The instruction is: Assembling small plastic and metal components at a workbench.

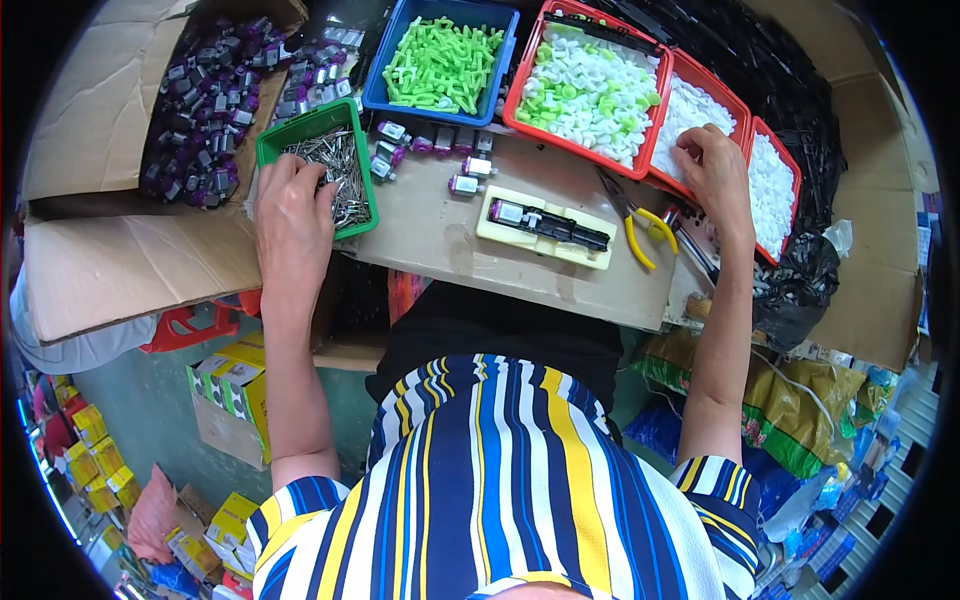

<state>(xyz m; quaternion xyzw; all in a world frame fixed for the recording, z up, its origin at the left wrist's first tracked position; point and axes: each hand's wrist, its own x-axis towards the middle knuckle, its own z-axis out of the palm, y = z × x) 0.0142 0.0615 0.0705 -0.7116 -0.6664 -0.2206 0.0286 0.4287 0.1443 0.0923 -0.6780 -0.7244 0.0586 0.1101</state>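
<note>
My left hand reaches into a green tray of thin metal pins. Its fingers are bent down and drawn together at the pins; whatever they hold is hidden. Over a red tray of small white plastic parts is my right hand, thumb and fingertips closed together; what is between them is too small to make out. Between the hands, a cream-coloured holder lies on the cardboard work surface. A black plastic casing with a small motor sits in it.
Yellow-handled pliers lie right of the holder. Several loose motors rest behind it. At the back stand a blue tray of green parts and a red tray of green and white pieces. A cardboard box of motors is left.
</note>
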